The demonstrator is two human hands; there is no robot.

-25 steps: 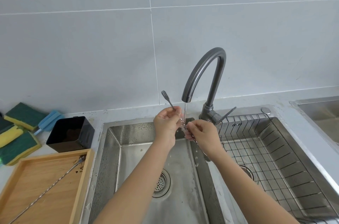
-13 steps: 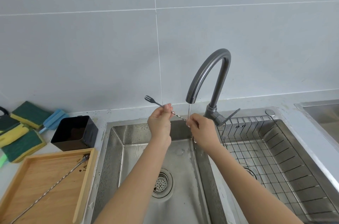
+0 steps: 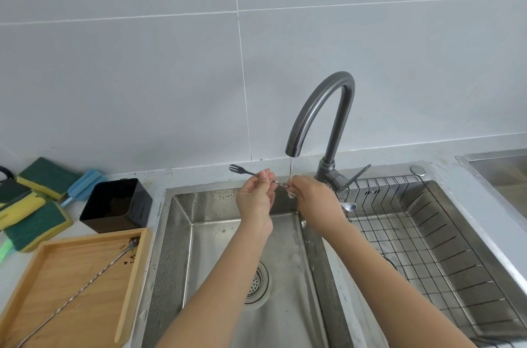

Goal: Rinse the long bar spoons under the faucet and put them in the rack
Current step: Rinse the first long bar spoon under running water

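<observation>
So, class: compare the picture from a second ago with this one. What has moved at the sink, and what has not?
The bar spoon, held in both hands, has swung from steep to nearly level; its fork end now points left and its bowl shows by the rack. Left hand and right hand keep their grip under the faucet. The second spoon stays on the wooden tray.

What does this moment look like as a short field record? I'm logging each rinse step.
held item: bar spoon, fork end to the left, bowl end past the right hand
left hand: pinches the twisted stem near the fork end
right hand: closed around the stem, under the stream
faucet: running, thin stream onto the right hand
rack: in the right basin, no spoon lying in it
waiting: second spoon on the wooden tray, dirty
drain: left basin, open
</observation>
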